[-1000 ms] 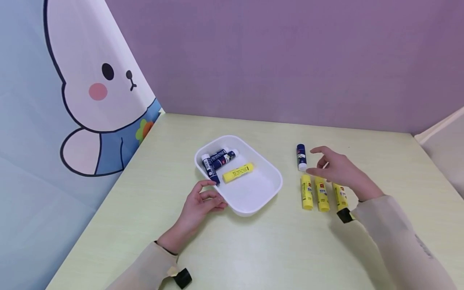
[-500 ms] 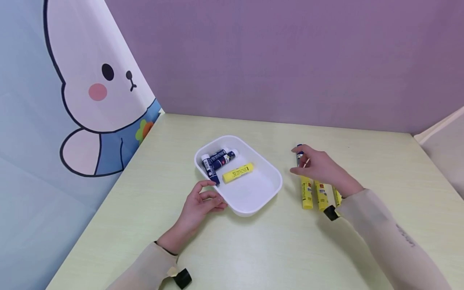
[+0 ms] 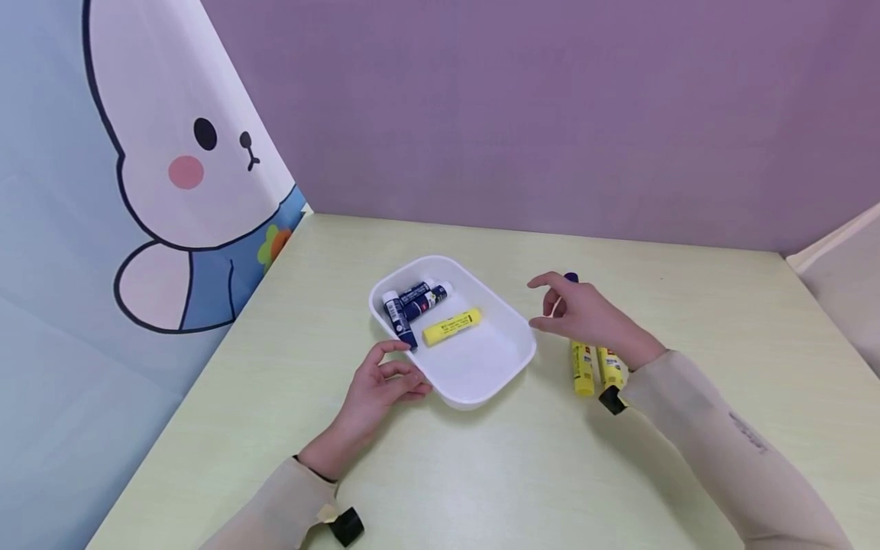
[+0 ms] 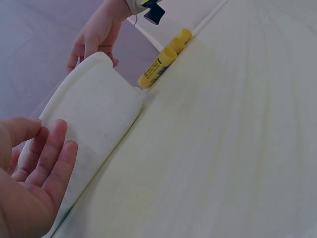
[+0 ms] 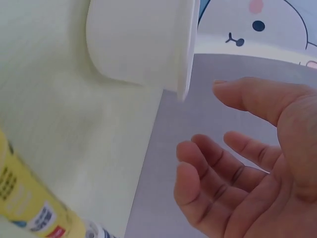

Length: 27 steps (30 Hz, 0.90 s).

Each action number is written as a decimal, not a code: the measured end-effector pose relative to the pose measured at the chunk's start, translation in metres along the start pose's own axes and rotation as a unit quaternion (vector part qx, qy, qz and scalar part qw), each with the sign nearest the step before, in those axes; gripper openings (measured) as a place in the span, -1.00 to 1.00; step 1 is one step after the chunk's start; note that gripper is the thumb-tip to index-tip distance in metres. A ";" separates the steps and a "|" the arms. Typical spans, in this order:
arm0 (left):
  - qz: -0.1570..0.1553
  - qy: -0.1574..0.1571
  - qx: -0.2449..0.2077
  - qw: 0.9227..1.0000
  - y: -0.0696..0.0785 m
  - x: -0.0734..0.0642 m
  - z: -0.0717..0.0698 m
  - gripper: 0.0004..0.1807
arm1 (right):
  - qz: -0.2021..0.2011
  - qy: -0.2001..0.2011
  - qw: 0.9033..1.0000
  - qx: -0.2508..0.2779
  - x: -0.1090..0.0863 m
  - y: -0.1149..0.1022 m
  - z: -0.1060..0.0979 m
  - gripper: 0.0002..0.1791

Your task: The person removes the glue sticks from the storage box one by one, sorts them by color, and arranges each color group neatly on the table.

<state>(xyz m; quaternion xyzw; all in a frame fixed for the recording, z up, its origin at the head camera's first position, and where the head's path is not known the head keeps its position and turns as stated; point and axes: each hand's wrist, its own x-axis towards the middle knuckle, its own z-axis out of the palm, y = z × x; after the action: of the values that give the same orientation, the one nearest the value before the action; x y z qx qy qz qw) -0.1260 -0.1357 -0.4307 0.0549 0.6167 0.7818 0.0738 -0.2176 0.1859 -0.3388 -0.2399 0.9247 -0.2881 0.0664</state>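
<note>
A white plastic tray sits on the table with three dark blue glue sticks piled at its far left end and one yellow glue stick beside them. Relaxed, bent fingers of my left hand rest against the tray's near left rim and outer wall. Just off the tray's right side, my right hand hovers, thumb and fingers apart, with nothing between them. Behind it shows only the end of another blue glue stick. Two yellow glue sticks lie partly covered below that hand.
In the left wrist view, yellow glue sticks lie in a row on the table beyond the tray. A purple backdrop rises behind the table, and a cartoon-printed cloth hangs at the left.
My right hand has moved left, from the yellow glue sticks past the blue one to beside the tray. The third yellow stick is now hidden by the sleeve. My left hand stays put.
</note>
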 end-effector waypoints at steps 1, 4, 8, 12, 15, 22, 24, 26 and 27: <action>0.001 0.000 0.000 1.000 0.000 0.000 0.000 -0.47 | -0.005 0.000 1.000 0.000 0.001 -0.001 0.001 -0.37; 0.002 0.000 -0.002 1.000 0.000 0.000 0.000 -0.47 | -0.014 -0.004 1.000 -0.003 0.005 -0.006 0.003 -0.37; 0.001 0.000 -0.002 1.000 0.000 0.000 0.000 -0.48 | -0.015 -0.017 1.000 -0.013 0.011 -0.014 0.007 -0.37; 0.000 0.001 -0.003 1.000 0.001 0.000 0.000 -0.47 | -0.011 -0.038 0.999 -0.026 0.018 -0.024 0.011 -0.36; 0.001 0.000 -0.004 1.000 0.001 0.000 0.000 -0.47 | -0.023 -0.053 0.998 -0.028 0.022 -0.030 0.013 -0.35; -0.001 0.002 -0.005 1.000 0.001 0.000 0.000 -0.47 | -0.063 -0.096 0.993 -0.028 0.034 -0.041 0.017 -0.37; -0.002 0.003 -0.005 1.000 0.001 0.000 0.000 -0.48 | -0.065 -0.107 0.992 -0.034 0.038 -0.045 0.019 -0.37; -0.003 0.003 -0.005 1.000 0.001 0.000 0.000 -0.48 | -0.067 -0.120 0.990 -0.042 0.042 -0.046 0.020 -0.37; -0.003 0.003 -0.005 1.000 0.000 0.000 0.000 -0.47 | -0.070 -0.127 0.988 -0.045 0.044 -0.048 0.021 -0.37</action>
<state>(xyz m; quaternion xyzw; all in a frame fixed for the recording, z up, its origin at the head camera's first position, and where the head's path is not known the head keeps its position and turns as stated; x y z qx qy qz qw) -0.1259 -0.1355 -0.4302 0.0506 0.6136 0.7845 0.0741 -0.2312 0.1203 -0.3284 -0.3411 0.9018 -0.2171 0.1522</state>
